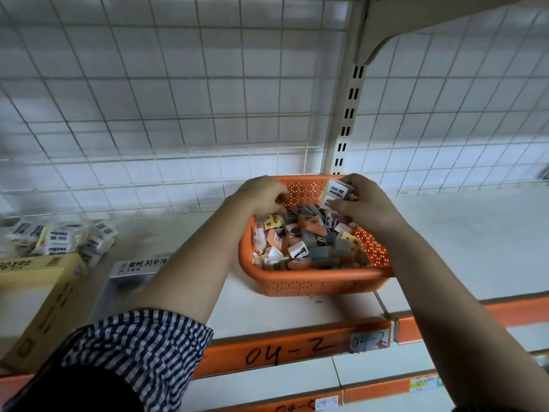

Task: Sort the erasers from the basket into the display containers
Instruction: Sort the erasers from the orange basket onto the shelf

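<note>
Striped sleeve (139, 349) leads to the left hand (261, 194), fingers curled in the orange basket (312, 282), grip unclear. Right hand (364, 208) pinches white erasers (335, 191); it seems the picking step, and next they need carrying to a matching container (130, 276).

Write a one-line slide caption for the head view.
Right hand holds white erasers above the orange basket on the shelf; left hand reaches into its eraser pile.

Erasers (335, 192) in right hand (366, 210) over basket (312, 282)
</note>
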A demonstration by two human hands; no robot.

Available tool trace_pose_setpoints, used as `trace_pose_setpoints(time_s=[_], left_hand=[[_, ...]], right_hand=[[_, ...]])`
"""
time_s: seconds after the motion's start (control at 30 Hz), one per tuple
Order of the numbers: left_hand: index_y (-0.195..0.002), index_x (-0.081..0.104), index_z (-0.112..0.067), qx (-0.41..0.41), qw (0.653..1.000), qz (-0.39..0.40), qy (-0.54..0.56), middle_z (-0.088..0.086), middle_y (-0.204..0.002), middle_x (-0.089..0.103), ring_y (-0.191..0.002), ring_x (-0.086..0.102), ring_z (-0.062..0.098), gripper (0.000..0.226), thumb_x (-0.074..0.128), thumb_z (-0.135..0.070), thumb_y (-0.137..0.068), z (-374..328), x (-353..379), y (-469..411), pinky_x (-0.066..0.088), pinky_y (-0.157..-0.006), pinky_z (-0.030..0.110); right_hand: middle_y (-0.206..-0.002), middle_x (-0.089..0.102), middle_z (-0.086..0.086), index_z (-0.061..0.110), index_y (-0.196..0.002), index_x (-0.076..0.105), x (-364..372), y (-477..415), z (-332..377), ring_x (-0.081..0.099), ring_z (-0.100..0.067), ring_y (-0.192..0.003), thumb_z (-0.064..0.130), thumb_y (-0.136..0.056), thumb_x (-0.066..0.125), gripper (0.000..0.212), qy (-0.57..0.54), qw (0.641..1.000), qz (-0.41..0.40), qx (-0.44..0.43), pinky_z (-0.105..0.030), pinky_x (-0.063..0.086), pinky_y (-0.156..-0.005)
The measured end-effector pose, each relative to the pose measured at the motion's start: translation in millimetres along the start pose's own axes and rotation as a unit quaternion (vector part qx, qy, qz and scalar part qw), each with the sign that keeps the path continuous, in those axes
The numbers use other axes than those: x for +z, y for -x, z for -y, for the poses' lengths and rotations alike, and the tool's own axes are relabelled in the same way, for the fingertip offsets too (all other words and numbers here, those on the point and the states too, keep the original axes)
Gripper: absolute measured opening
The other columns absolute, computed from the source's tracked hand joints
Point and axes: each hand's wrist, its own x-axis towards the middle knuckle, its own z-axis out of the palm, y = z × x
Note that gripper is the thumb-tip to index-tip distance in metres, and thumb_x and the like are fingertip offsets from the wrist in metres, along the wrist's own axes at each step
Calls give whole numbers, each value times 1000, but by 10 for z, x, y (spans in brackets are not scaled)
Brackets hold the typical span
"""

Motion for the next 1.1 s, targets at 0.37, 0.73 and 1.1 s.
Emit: trace_pose_setpoints(time_s=[0.37,0.73,1.1], left_hand=[[-111,66,-23,-36,998,35,-45,-2,-107,63,-99,57,21,50,87,-27,-65,-14,72,-35,43,-75,31],[-85,61,-25,-20,955,-113,273,-2,-99,67,-95,63,17,25,82,-30,-73,64,13,55,53,-75,34],[-94,72,-14,-108,882,-190,416,-1,-84,71,-44,59,5,21,81,-22,-77,227,-383,657,36,-37,13]], right_hand=[[-106,65,-6,18,-113,57,-24,-49,-135,68,-24,-79,10,-82,70,35,72,997,-10,-14,-38,58,-63],[-110,64,-3,19,-114,57,-27,-8,-87,66,-22,-81,11,-83,69,34,93,996,-10,-14,-37,56,-66],[-91,71,1,19,-114,53,132,7,433,69,-13,-68,8,-83,73,39,-15,999,17,-38,-27,52,-56]])
